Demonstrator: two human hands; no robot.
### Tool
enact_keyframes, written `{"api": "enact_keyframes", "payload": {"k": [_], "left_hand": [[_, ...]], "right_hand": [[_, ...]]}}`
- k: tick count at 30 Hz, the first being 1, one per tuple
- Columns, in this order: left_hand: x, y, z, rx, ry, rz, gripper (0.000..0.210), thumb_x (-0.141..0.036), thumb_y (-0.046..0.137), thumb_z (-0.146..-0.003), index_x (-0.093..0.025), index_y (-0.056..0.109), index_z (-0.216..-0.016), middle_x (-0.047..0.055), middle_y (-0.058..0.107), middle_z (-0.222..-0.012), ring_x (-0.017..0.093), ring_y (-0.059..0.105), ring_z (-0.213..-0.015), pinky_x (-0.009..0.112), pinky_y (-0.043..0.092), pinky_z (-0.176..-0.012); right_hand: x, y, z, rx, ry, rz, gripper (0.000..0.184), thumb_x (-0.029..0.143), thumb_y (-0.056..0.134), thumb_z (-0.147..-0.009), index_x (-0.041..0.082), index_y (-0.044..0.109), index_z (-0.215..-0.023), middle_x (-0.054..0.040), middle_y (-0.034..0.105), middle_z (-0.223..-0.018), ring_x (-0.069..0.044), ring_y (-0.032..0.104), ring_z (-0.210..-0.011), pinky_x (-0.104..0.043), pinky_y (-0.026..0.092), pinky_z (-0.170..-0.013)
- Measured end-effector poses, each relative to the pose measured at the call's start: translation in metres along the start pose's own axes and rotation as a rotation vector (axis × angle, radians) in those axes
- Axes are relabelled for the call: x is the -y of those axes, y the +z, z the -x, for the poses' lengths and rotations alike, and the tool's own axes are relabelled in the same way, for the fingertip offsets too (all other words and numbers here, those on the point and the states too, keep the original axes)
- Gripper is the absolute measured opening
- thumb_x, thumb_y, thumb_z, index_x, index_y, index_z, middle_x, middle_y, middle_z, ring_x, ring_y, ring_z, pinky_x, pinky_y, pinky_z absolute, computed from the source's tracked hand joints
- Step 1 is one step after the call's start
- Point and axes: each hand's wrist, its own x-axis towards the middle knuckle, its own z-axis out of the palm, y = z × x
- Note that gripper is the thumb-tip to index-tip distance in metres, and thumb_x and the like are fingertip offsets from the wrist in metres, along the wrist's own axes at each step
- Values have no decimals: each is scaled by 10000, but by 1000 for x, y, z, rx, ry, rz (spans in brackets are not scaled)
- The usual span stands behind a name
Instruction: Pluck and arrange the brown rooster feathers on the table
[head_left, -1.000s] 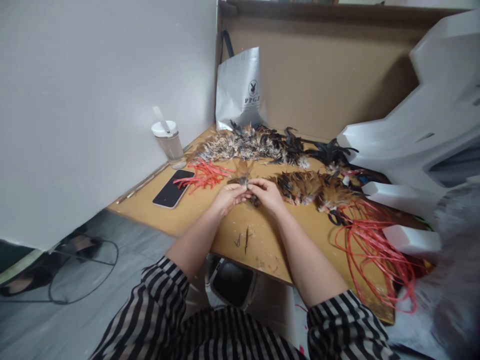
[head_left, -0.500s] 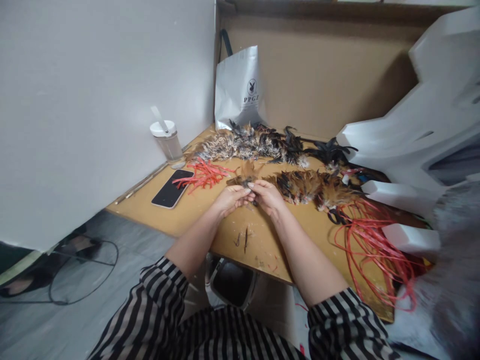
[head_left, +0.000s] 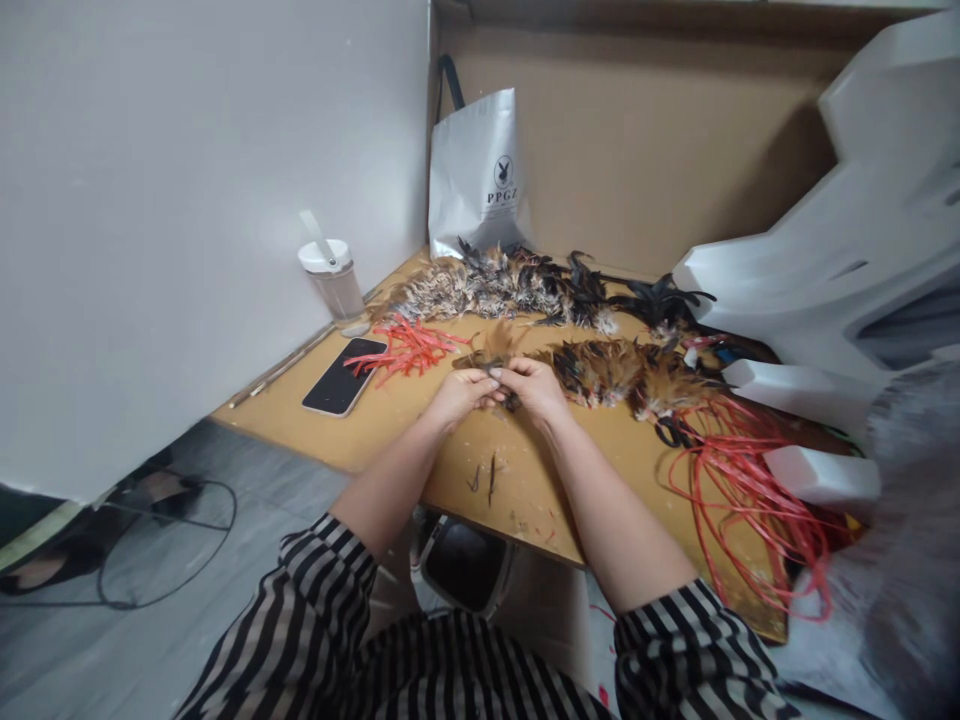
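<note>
Both hands meet over the middle of the wooden table (head_left: 480, 500). My left hand (head_left: 463, 394) is closed, its fingers pinching a small bunch of brown feathers (head_left: 495, 343). My right hand (head_left: 534, 390) comes in from the other side, thumb and fingers closed on the same bunch. The feather tips fan out beyond the fingertips; the fingers hide the lower ends. To the right of my right hand lies a row of brown and black feather bunches (head_left: 607, 370). Short red strips (head_left: 412, 345) lie in a pile left of the hands.
A phone (head_left: 341, 378) and a lidded cup (head_left: 334, 285) stand on the left. More feathers (head_left: 487, 285) line the back before a silver bag (head_left: 476, 175). Long red strands (head_left: 750, 480) and black scissors handles (head_left: 673, 432) lie right, near white foam pieces (head_left: 821, 475). A white wall rises left.
My fingers have shifted slightly on the feather bunch, with the right hand's knuckles now a little higher. The things on the table look the same.
</note>
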Motion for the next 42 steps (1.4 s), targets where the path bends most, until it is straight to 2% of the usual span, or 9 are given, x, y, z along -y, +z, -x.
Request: {"api": "enact_keyframes", "payload": {"k": [5,10,16,19,22,25,31,37,42], "left_hand": [[1,-1,-1,-8,52,-122,218,-297,665,-633,-106,660,-737,61,653,-664,85,561,-533,204,424,-535],[0,-2,0,16,67,-152,227,-314,655,-644,-106,657,-735,59,647,-668,82,548,-524,203,423,-527],[-1,-2,1,-2,87,-227,218,-314,657,-640,-101,651,-685,44,624,-604,68,508,-467,191,397,-478],[-4,-3,0,-53,90,-184,220,-317,675,-622,-102,644,-660,38,617,-588,62,498,-454,184,381,-462],[-9,-5,-1,-164,79,-37,231,-324,686,-614,-107,638,-673,37,620,-606,56,501,-462,172,369,-451],[-14,-8,-1,-248,93,135,213,-294,698,-607,-109,622,-679,35,623,-646,54,526,-517,154,374,-467],[-14,-14,-3,-275,97,276,206,-251,702,-615,-107,605,-726,24,619,-687,49,546,-559,138,386,-476],[-12,-16,-3,-263,77,297,187,-237,694,-629,-107,606,-730,22,620,-682,42,539,-536,137,390,-471],[-13,-14,-3,-255,61,291,178,-236,699,-622,-104,607,-699,28,622,-672,44,538,-528,138,394,-470]], "right_hand": [[-1,-1,0,-16,-32,20,296,388,701,-562,167,512,-506,46,486,-455,-73,392,-423,-213,291,-437],[0,-4,-1,-41,-59,39,297,380,703,-555,163,510,-492,53,469,-442,-65,367,-412,-214,267,-429],[2,-1,0,-38,-11,65,304,386,699,-546,152,514,-483,48,490,-437,-63,382,-410,-205,273,-427],[-1,-2,-3,-55,6,-3,248,371,683,-564,149,571,-557,31,556,-497,-77,449,-445,-210,338,-471],[-5,-9,-9,-166,-27,17,237,357,662,-580,144,635,-679,-4,624,-600,-108,525,-528,-237,403,-558],[-8,-23,-14,-250,-103,226,215,327,645,-589,131,648,-678,-30,642,-648,-125,543,-575,-247,411,-594],[-9,-41,-15,-185,-215,735,161,275,556,-681,164,666,-720,-39,643,-729,-149,555,-670,-251,402,-634],[3,-35,-3,4,-280,1174,198,211,524,-717,223,669,-852,-43,600,-846,-148,531,-759,-238,376,-667],[5,-29,2,18,-270,1390,193,218,486,-754,202,669,-811,-73,588,-828,-166,526,-786,-241,354,-645]]}}
